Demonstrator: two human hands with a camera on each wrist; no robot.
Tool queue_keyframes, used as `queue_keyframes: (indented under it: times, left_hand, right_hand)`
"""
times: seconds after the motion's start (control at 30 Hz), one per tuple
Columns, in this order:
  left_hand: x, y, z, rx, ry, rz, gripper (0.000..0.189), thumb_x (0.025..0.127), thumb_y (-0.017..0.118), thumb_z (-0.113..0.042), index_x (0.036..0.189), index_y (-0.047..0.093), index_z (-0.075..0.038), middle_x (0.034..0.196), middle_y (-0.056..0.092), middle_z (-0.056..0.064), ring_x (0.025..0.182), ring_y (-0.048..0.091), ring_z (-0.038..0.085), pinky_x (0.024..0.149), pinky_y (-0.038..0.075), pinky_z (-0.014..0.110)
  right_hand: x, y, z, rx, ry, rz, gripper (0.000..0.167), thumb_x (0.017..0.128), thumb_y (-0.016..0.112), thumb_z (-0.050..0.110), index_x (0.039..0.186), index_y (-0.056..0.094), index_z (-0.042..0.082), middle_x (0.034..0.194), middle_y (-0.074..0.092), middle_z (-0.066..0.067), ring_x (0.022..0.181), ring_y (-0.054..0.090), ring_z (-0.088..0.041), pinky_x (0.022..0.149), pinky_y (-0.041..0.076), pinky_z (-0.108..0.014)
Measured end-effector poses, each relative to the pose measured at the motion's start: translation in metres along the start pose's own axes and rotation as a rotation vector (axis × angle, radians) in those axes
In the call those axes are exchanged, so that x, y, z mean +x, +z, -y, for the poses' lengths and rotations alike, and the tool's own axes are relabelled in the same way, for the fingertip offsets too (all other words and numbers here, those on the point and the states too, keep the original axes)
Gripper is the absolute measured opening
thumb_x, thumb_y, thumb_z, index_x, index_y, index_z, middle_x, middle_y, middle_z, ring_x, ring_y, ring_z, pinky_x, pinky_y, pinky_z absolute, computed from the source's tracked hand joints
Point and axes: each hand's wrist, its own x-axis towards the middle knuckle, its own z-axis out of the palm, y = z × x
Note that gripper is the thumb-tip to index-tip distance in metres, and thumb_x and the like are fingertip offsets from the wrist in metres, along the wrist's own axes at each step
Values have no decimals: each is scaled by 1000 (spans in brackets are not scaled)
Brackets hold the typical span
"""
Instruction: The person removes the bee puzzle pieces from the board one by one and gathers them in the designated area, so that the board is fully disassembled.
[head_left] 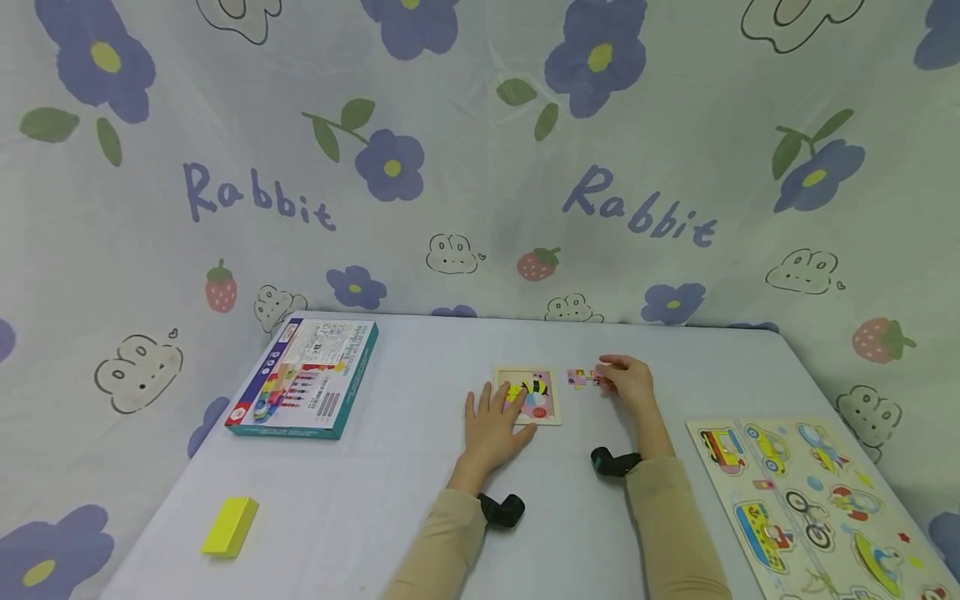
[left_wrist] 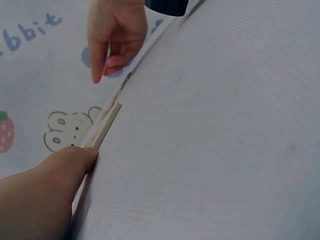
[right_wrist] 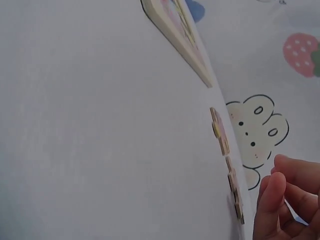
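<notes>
**Left hand spread on a small puzzle board, right hand beside loose pieces**

In the head view, the left hand (head_left: 491, 427) rested with its fingers parted and nearly straight on the puzzle board (head_left: 538, 395), which lay on the white table (head_left: 420, 483) and showed a yellow-and-black bee. Just right of the board lay pink puzzle pieces (head_left: 579, 379), with the right hand (head_left: 632, 385) at their right end, its thumb and forefinger bent toward them. A boxed set (head_left: 307, 379) and a yellow block (head_left: 230, 527) sat to the left; a large vehicle board (head_left: 813, 508) lay to the right. Behind hung a cloth (head_left: 465, 200) printed with flowers and rabbits.

In the left wrist view, the left thumb touched the edge of the puzzle board; its other fingers were hidden. Beyond, the right hand pointed its fingers downward.

In the right wrist view, two thin parts of the pieces lay in line on the table near the board's corner. The right thumb and forefinger were narrowly parted, with nothing visible between them, and stood apart from the pieces.
</notes>
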Motion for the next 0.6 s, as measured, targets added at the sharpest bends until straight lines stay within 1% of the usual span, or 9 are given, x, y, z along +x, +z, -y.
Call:
queue_keyframes:
  times: [0.07, 0.17, 0.4, 0.53, 0.6]
  left_hand:
    - [0, 0, 0, 3, 2, -3, 62, 88, 44, -58, 142, 37, -29, 149, 29, 4, 139, 15, 33, 109, 5, 56]
    - [0, 0, 0, 8, 1, -2, 62, 88, 44, -58, 142, 37, -29, 149, 29, 4, 139, 15, 33, 109, 5, 56]
    - [0, 1, 0, 17, -6, 3, 62, 88, 43, -59, 142, 37, -30, 149, 29, 4, 139, 15, 33, 109, 5, 56]
    - [0, 0, -1, 15, -6, 0, 62, 88, 44, -58, 142, 38, -29, 149, 29, 4, 139, 16, 33, 109, 5, 56]
    - [0, 0, -1, 19, -2, -8, 61, 88, 44, -58, 142, 38, -29, 149, 30, 4, 139, 16, 33, 108, 5, 56]
  right_hand:
    - [0, 6, 2, 17, -8, 21, 35, 88, 60, 7, 119, 56, -9, 79, 58, -1, 59, 57, -5, 58, 50, -18]
    - [0, 16, 4, 8, -23, 54, 34, 88, 60, 8, 119, 56, -7, 81, 57, -3, 62, 57, -6, 58, 51, -19]
    - [-2, 40, 5, -109, -75, 123, 33, 88, 61, 15, 118, 59, 1, 91, 57, -9, 67, 54, -11, 58, 47, -20]
    - [-2, 51, 4, -161, -120, 158, 31, 87, 62, 15, 115, 61, 3, 94, 57, -11, 69, 52, -14, 58, 45, -23]
    - [-3, 55, 5, -192, -129, 177, 28, 87, 63, 14, 113, 63, 5, 94, 57, -10, 70, 50, -15, 58, 45, -23]
